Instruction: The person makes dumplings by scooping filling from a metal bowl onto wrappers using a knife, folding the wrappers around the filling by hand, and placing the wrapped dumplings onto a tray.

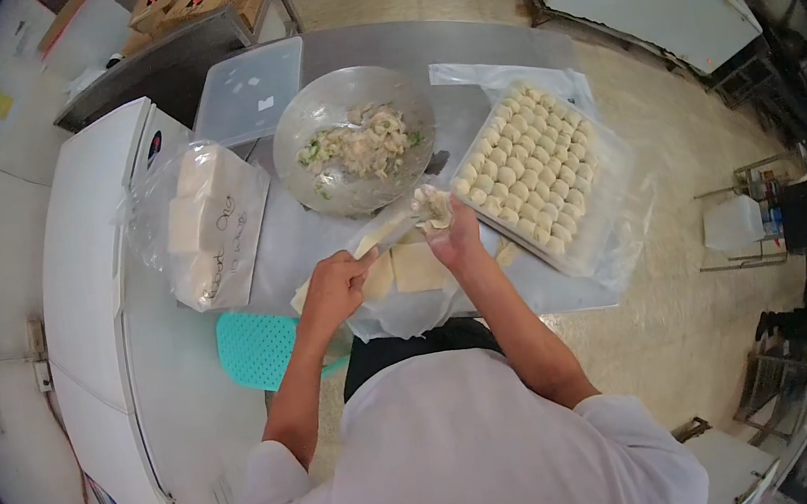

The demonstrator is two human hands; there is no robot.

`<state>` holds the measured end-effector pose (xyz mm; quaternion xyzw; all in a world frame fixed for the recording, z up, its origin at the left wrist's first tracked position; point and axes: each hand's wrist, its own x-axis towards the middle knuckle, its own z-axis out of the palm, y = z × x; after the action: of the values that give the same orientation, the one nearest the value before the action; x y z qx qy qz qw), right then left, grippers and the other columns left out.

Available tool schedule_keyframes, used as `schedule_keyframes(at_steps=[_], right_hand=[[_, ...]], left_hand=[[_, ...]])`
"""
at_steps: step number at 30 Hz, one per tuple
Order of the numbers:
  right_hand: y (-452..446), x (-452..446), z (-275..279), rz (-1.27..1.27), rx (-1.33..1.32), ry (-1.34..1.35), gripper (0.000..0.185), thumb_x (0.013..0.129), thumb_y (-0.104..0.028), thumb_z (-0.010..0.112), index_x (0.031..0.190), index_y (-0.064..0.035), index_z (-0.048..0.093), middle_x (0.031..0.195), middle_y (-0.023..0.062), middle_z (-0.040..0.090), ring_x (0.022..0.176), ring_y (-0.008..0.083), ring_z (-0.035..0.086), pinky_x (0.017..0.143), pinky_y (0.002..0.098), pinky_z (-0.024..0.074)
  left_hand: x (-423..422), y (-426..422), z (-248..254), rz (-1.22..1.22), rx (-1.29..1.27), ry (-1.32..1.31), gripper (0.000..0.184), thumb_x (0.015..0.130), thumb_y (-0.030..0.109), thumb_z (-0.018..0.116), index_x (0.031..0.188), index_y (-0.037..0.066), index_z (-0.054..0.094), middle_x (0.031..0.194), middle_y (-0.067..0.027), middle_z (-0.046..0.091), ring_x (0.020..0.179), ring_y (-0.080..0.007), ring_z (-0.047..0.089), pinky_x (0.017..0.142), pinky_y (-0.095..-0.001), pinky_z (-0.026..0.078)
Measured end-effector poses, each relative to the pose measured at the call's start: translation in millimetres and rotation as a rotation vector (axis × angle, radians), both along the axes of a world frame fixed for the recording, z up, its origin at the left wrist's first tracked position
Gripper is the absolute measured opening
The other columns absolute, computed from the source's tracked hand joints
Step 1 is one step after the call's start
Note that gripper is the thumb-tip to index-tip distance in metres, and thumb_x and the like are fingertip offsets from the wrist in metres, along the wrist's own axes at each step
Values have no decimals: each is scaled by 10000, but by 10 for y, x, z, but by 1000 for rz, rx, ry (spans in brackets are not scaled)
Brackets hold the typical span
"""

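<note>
My left hand point(331, 291) is closed around a flat, pale spatula-like tool point(379, 236), whose tip reaches toward my right hand. In my right hand point(456, 235) rests a dumpling wrapper with pale filling point(431, 208), its edges gathered up around the filling. Square dough wrappers point(419, 268) lie on plastic below and between my hands. Just beyond them stands a wide metal bowl point(289, 155) holding a chunky filling point(365, 146) with green bits. To the right is a tray point(553, 256) packed with rows of round dumplings point(526, 166).
On the left, a clear bag point(242, 262) holds stacked pale wrapper blocks point(190, 223). Behind it lies a translucent lid point(236, 81). A white refrigerator point(86, 291) stands left of the metal table point(338, 48), with a turquoise stool point(256, 349) near the front edge.
</note>
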<state>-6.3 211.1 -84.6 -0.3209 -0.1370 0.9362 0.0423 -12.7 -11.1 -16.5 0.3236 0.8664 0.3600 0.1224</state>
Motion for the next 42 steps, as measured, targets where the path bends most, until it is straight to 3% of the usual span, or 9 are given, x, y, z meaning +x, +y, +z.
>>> schedule_keyframes(at_steps=[11,20,22,23,26,30,32,40,42], right_hand=[[-31,-49,245,-140,100,-26,421,1028,-288,343,1285,18,475,1218,136,575,1117,310,545,1041,462,372],[226,219,491,123,198,491,489,829,-183,580,1302,-84,509,1193,132,585,1094,293,569,985,422,438],[246,212,381,232,1015,401,512,735,-87,685,1230,-73,554,1138,129,630,1060,277,608,902,360,489],[283,239,328,222,1017,396,512,735,-87,685,1230,-73,554,1138,129,630,1060,277,608,902,360,489],[279,252,540,145,1765,311,415,693,-45,745,1087,-27,616,906,120,695,841,261,678,774,356,516],[524,311,343,202,1820,329,308,745,-49,719,1040,-33,632,859,91,687,752,208,657,697,325,507],[715,414,556,383,1055,232,156,819,-74,678,965,-34,640,798,42,657,666,123,601,586,271,472],[1938,656,761,-184,1280,-115,262,896,-261,668,733,-63,614,627,3,575,520,71,506,460,218,375],[2562,595,276,-454,1637,-287,351,895,-327,677,665,-72,601,593,-1,560,516,75,503,470,223,390]], left_hand=[[151,220,253,86,68,57,477,784,-35,596,1219,149,656,696,-126,511,600,-269,534,590,-350,457],[13,319,628,50,99,37,415,822,-11,607,1202,147,664,653,-126,472,585,-253,509,587,-333,440],[25,316,756,50,58,-12,438,807,5,595,1209,164,662,692,-155,532,629,-313,559,603,-375,458],[22,327,744,40,58,-11,438,807,5,595,1209,164,662,692,-155,532,629,-313,559,603,-375,458],[34,342,731,-105,-33,38,453,799,-19,597,1209,160,664,696,-152,534,621,-286,547,603,-347,449],[29,359,1040,-47,-18,73,460,788,-47,607,1212,126,654,700,-136,536,622,-232,521,609,-300,423],[-1,345,1197,15,79,12,462,786,-52,599,1213,115,651,701,-131,536,624,-226,519,615,-296,425],[17,429,1067,86,62,-15,401,819,-27,620,1199,94,658,651,-101,475,580,-175,414,570,-291,381],[25,444,1032,95,82,-34,399,819,-24,622,1199,93,657,653,-101,483,580,-173,417,573,-291,383]])
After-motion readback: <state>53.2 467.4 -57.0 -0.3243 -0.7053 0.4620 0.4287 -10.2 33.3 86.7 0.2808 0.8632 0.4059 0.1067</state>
